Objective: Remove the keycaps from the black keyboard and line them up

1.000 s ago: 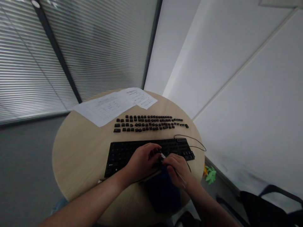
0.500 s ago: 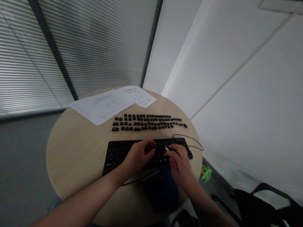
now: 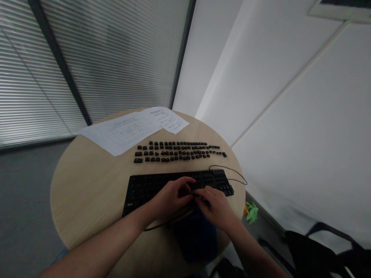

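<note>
A black keyboard (image 3: 153, 185) lies across the near part of the round table, with its right end in plain sight. My left hand (image 3: 172, 196) is over its lower middle, index finger curved outward and thumb toward my right fingers; a small dark thing at the fingertips is too unclear to name. My right hand (image 3: 216, 206) pinches close against the left thumb. It held a thin white cotton swab a moment ago, which the fingers now cover. Behind the keyboard, loose black keycaps (image 3: 174, 153) stand in several rows.
Printed paper sheets (image 3: 124, 133) lie at the table's (image 3: 84, 185) far left. A thin black cable (image 3: 232, 168) loops by the keyboard's right end. Something dark blue (image 3: 197, 237) is below my hands. A black chair (image 3: 313, 251) stands right, near a green thing (image 3: 252, 213) on the floor.
My right hand has moved left and in to meet my left hand, and the white swab has gone out of sight. The left index finger has stretched out. The view has shifted slightly.
</note>
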`<state>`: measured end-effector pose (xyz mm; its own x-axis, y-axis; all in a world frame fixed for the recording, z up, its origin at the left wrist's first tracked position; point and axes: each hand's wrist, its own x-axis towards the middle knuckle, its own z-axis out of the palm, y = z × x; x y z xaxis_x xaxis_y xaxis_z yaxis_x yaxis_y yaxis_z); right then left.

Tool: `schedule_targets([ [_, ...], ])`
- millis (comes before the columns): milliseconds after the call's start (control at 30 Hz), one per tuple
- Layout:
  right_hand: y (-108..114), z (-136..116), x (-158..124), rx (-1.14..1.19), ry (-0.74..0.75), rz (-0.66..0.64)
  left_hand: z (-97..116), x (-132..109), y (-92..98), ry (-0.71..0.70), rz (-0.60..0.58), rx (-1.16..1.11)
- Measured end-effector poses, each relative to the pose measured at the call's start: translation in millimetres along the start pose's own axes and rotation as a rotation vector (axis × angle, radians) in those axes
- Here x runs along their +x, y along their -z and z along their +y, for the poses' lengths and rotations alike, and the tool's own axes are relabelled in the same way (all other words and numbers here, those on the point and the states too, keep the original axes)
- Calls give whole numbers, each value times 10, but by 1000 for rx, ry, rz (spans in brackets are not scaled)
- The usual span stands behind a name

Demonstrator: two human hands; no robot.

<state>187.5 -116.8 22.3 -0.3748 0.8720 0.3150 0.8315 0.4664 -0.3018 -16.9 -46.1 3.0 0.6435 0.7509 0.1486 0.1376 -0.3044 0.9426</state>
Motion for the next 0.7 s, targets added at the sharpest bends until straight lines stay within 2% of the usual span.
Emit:
schedule_targets([
  [167, 6, -23, 25, -7, 16, 14, -9, 4, -8, 1, -7, 3],
  [267, 75, 114, 76, -13, 14, 26, 28, 1, 16, 4, 8, 54],
  [333, 161, 367, 166, -38, -45, 60, 59, 4, 68, 6, 55, 108],
  [433, 285, 959, 388, -161, -268, 72, 76, 23, 193, -9, 187, 188],
  [567, 314, 1720, 705, -292, -584, -66, 31, 61, 375, -43, 338, 242],
  [600, 293, 1846, 767, -281, -628, -113, 18, 69, 412, -46, 364, 263],
  [700, 185, 2067, 893, -282, -646, -145, -2, 74, 497, -53, 430, 333],
])
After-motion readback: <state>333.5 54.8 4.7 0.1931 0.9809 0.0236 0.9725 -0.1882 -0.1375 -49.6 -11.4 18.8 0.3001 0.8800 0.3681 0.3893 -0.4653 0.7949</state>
